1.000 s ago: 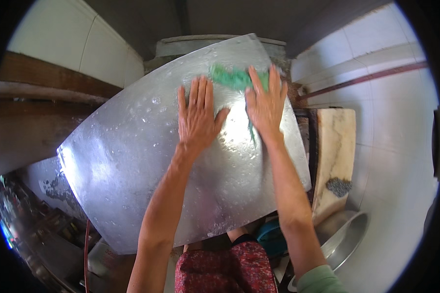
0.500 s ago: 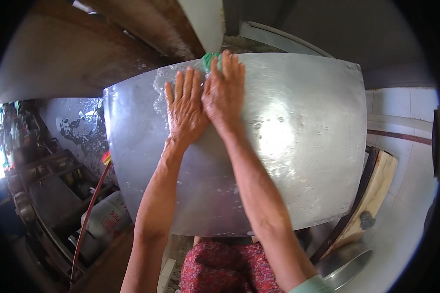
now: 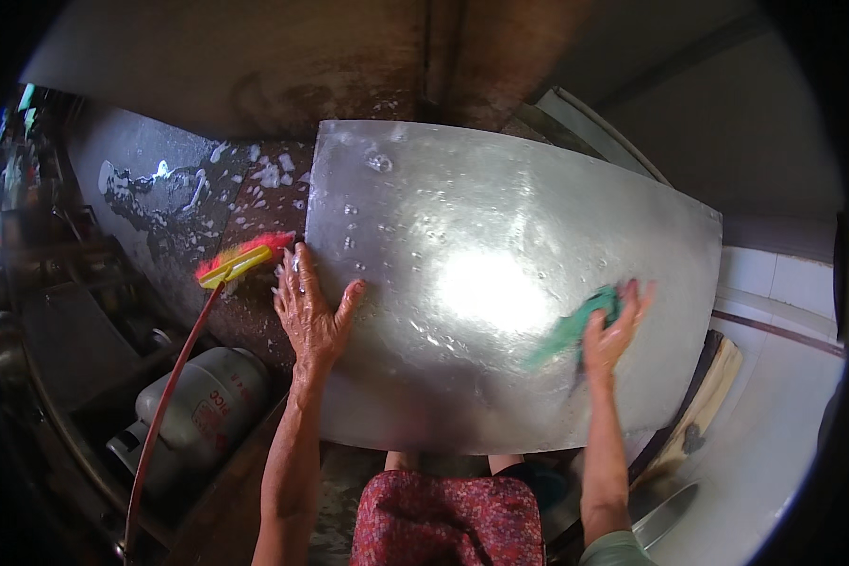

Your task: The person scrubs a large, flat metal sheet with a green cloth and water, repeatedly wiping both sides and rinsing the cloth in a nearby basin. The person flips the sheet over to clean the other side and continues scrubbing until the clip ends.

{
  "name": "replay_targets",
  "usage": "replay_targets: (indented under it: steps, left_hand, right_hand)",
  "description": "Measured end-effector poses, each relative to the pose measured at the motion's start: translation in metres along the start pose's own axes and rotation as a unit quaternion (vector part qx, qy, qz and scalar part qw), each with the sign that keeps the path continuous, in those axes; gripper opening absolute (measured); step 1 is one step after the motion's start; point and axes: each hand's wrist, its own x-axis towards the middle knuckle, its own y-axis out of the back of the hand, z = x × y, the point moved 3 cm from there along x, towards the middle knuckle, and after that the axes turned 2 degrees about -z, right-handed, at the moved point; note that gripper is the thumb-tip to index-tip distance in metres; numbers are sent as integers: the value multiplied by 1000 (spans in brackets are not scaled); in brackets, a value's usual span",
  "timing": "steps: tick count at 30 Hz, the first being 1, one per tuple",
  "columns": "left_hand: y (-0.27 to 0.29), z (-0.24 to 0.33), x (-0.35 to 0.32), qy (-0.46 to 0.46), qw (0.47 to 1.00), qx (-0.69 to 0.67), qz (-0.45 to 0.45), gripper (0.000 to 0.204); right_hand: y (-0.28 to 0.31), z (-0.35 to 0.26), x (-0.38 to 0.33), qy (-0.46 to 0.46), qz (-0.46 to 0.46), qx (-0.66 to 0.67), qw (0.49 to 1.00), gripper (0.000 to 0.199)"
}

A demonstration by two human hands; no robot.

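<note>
A large, wet, shiny metal sheet point(image 3: 462, 236) fills the middle of the view, with soap bubbles on its left part. My left hand point(image 3: 309, 311) lies flat with fingers spread on the sheet's left edge. My right hand point(image 3: 611, 330) presses a green scrubbing cloth point(image 3: 575, 325) against the sheet's right part. Both forearms come up from the lower edge.
A brush with a yellow head, red bristles and a long red handle point(image 3: 231, 266) lies left of the sheet on a foamy dark surface. A grey gas cylinder point(image 3: 193, 410) lies at lower left. A wooden board point(image 3: 712, 396) leans at the right by a white tiled wall point(image 3: 783, 292).
My hands were side by side at the sheet's top; now they are apart, the left at the left edge, the right with the cloth far right. The view has shifted.
</note>
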Motion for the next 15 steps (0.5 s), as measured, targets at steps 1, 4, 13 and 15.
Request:
replay_targets:
  steps: [1,4,13,15]
  left_hand:
    - [-2,-12,0,61,991,-115,-23,85]
    - [-8,-21,0,140,961,-222,-92,64]
    - [-19,-12,2,165,929,-331,-10,49]
    - [-25,-21,0,171,938,-301,-30,49]
  right_hand:
    - [1,6,22,6,17,-89,996,59]
    - [-39,-9,83,32,-40,-105,993,47]
    - [-236,-249,65,206,-78,-66,973,40]
    - [-231,-285,2,143,-176,-38,973,44]
